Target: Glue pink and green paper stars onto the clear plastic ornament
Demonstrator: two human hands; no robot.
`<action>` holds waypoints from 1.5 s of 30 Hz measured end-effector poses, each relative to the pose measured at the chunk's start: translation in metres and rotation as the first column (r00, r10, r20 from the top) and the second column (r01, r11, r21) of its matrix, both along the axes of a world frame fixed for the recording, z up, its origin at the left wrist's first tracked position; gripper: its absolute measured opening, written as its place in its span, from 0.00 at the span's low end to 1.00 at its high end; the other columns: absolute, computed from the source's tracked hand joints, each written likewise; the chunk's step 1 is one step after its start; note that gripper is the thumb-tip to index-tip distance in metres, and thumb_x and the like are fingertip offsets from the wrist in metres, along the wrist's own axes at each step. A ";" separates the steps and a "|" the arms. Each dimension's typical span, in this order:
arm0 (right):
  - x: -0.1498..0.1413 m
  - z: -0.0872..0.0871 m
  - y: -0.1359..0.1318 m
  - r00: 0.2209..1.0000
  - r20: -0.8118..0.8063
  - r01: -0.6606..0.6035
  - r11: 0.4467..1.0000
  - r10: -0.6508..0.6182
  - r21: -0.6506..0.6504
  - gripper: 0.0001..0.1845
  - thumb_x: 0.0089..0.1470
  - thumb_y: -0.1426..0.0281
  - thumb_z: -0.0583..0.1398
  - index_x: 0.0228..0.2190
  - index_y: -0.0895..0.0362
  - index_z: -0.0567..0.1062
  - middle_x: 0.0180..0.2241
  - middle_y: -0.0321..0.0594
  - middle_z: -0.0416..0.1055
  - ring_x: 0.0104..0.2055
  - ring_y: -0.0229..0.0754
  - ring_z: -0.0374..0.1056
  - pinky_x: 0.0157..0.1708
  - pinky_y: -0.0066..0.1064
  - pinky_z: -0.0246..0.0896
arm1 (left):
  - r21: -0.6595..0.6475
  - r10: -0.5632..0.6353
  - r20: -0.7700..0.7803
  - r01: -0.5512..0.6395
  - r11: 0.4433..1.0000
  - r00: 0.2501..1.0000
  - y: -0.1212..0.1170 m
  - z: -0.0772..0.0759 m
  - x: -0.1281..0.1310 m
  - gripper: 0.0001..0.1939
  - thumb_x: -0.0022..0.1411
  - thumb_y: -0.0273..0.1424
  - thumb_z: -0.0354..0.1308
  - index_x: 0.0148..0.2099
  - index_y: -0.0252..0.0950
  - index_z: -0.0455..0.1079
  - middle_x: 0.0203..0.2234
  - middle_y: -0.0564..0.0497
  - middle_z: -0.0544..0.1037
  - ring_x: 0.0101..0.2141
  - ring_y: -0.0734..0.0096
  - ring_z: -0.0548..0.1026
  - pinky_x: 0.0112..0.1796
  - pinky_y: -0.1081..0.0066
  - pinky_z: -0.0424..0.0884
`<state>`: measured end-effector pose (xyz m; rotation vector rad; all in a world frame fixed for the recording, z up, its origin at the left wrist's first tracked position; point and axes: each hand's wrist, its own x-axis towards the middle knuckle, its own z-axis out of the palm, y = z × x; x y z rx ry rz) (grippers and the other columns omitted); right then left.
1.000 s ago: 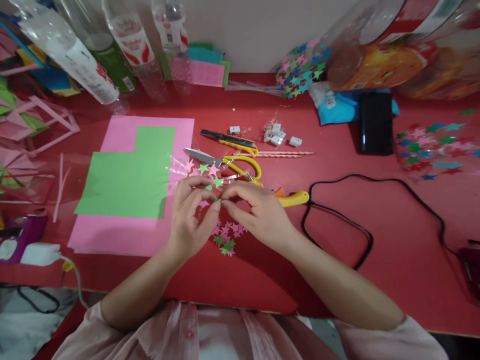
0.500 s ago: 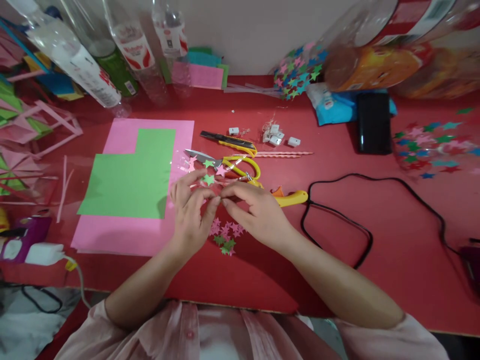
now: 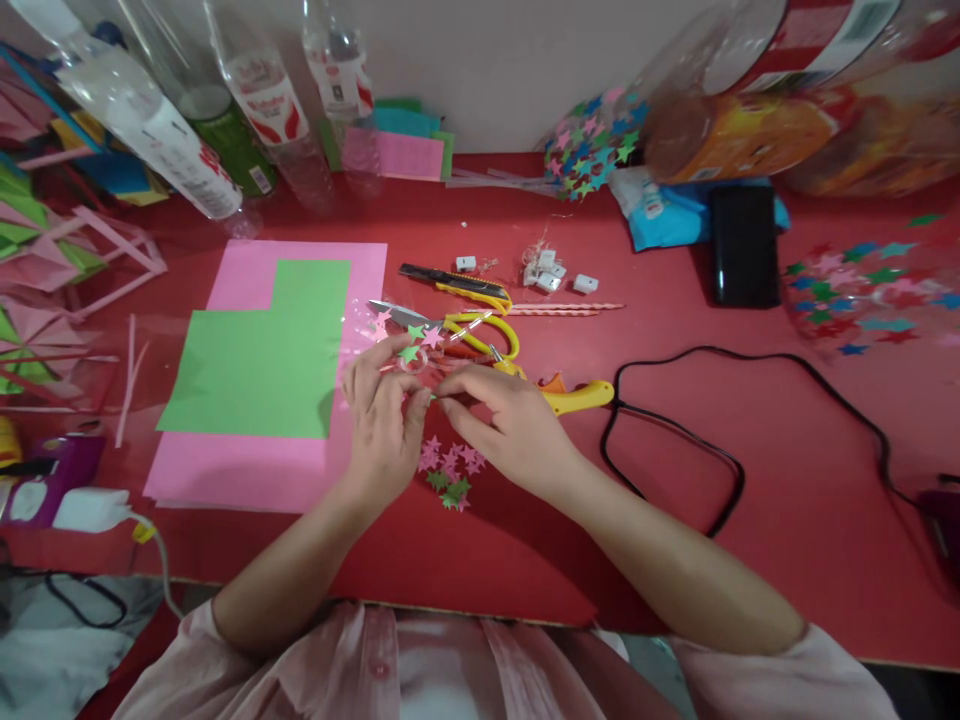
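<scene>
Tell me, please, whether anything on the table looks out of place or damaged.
Mainly the green paper sheet on the pink paper: its upper-left corner is missing, leaving a stepped edge, though that may be a deliberate cut.

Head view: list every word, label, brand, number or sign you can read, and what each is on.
No text reads surely.
Red-and-white bottle label: red script, too blurred to quote.
White bottle label: lettering, too blurred.
Green bottle label: barcode, digits too small.
Orange container label: too blurred.
Blue packet: mark too small.
</scene>
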<state>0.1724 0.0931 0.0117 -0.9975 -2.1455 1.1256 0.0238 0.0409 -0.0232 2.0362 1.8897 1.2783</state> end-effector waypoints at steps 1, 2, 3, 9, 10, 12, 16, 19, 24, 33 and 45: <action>0.000 0.000 0.000 1.000 0.002 0.000 1.000 0.000 0.002 0.07 0.55 0.74 0.54 0.30 0.57 0.72 0.31 0.37 0.72 0.33 0.36 0.67 0.35 0.28 0.60 | 0.002 -0.003 0.002 0.003 1.000 1.000 0.000 0.000 0.000 0.05 0.66 0.30 0.48 0.35 0.39 0.60 0.52 0.45 0.68 0.53 0.62 0.65 0.51 0.56 0.60; 0.000 -0.001 0.000 1.000 0.005 0.000 1.000 0.000 0.004 0.07 0.55 0.74 0.54 0.30 0.56 0.72 0.31 0.37 0.72 0.33 0.36 0.67 0.35 0.28 0.60 | 0.005 -0.005 0.003 0.005 1.000 1.000 0.000 -0.001 0.000 0.05 0.66 0.30 0.48 0.35 0.39 0.60 0.53 0.45 0.68 0.54 0.62 0.65 0.52 0.56 0.60; 0.000 -0.001 0.000 1.000 0.006 0.000 1.000 -0.001 0.005 0.07 0.55 0.74 0.54 0.30 0.56 0.72 0.31 0.37 0.72 0.33 0.36 0.67 0.35 0.28 0.60 | 0.008 -0.007 0.005 0.007 1.000 1.000 0.001 -0.001 0.000 0.05 0.66 0.30 0.47 0.35 0.39 0.60 0.53 0.45 0.68 0.54 0.62 0.64 0.52 0.55 0.60; 0.000 -0.001 -0.001 1.000 0.018 0.014 1.000 -0.014 -0.001 0.06 0.55 0.74 0.55 0.31 0.56 0.72 0.31 0.37 0.73 0.33 0.37 0.67 0.35 0.28 0.60 | 0.003 -0.026 -0.005 0.026 1.000 1.000 0.000 0.002 0.001 0.06 0.66 0.30 0.47 0.34 0.38 0.61 0.57 0.45 0.66 0.56 0.61 0.64 0.54 0.55 0.59; 0.000 -0.001 -0.001 1.000 0.023 0.017 1.000 -0.017 0.000 0.06 0.55 0.74 0.55 0.31 0.56 0.72 0.31 0.37 0.72 0.33 0.37 0.67 0.35 0.28 0.60 | -0.003 -0.029 -0.008 0.029 1.000 1.000 0.000 0.003 0.000 0.06 0.66 0.30 0.48 0.34 0.38 0.61 0.57 0.45 0.66 0.56 0.61 0.64 0.54 0.55 0.59; 0.000 -0.001 -0.001 1.000 0.020 0.019 1.000 -0.019 -0.003 0.06 0.56 0.73 0.55 0.32 0.56 0.72 0.31 0.37 0.72 0.33 0.36 0.67 0.34 0.28 0.59 | -0.021 -0.026 -0.010 0.026 0.999 1.000 0.000 0.003 0.000 0.06 0.66 0.32 0.49 0.35 0.39 0.62 0.56 0.45 0.66 0.57 0.61 0.63 0.54 0.55 0.59; -0.001 -0.002 -0.002 1.000 -0.008 0.026 0.999 -0.026 -0.027 0.06 0.57 0.72 0.54 0.30 0.56 0.71 0.30 0.36 0.71 0.32 0.36 0.66 0.34 0.27 0.59 | -0.046 -0.024 0.004 0.025 0.999 1.000 0.000 0.003 -0.001 0.06 0.65 0.33 0.51 0.34 0.39 0.63 0.54 0.46 0.67 0.56 0.61 0.63 0.53 0.56 0.60; -0.001 -0.003 -0.002 0.999 -0.014 0.037 0.999 -0.037 -0.034 0.06 0.57 0.72 0.55 0.29 0.56 0.70 0.28 0.35 0.69 0.30 0.35 0.64 0.32 0.27 0.57 | -0.033 -0.021 -0.014 0.021 0.999 1.000 0.000 0.004 -0.002 0.05 0.64 0.33 0.51 0.35 0.39 0.64 0.54 0.46 0.67 0.55 0.61 0.64 0.52 0.55 0.60; -0.002 -0.006 0.000 0.997 -0.032 0.066 0.998 -0.067 -0.021 0.05 0.55 0.73 0.55 0.28 0.56 0.69 0.27 0.35 0.69 0.30 0.35 0.64 0.32 0.27 0.58 | 0.043 0.004 -0.083 0.000 0.999 0.997 -0.002 0.007 -0.006 0.07 0.64 0.37 0.52 0.41 0.40 0.66 0.52 0.45 0.69 0.52 0.61 0.67 0.51 0.55 0.61; -0.003 -0.010 0.000 0.993 0.044 0.096 0.966 -0.110 0.240 0.09 0.58 0.71 0.54 0.40 0.56 0.70 0.36 0.40 0.74 0.33 0.37 0.69 0.34 0.30 0.63 | 0.113 0.000 -0.065 0.007 0.994 0.998 0.001 0.001 -0.015 0.11 0.62 0.30 0.55 0.47 0.41 0.66 0.50 0.45 0.70 0.50 0.62 0.68 0.49 0.59 0.65; -0.011 -0.014 0.016 0.962 0.268 -0.147 0.735 -0.048 0.662 0.15 0.60 0.73 0.50 0.47 0.58 0.70 0.44 0.47 0.71 0.45 0.47 0.67 0.40 0.39 0.66 | 0.151 0.032 -0.055 -0.023 0.988 0.998 0.004 -0.006 -0.020 0.11 0.60 0.26 0.55 0.45 0.40 0.65 0.48 0.46 0.71 0.50 0.64 0.69 0.49 0.59 0.66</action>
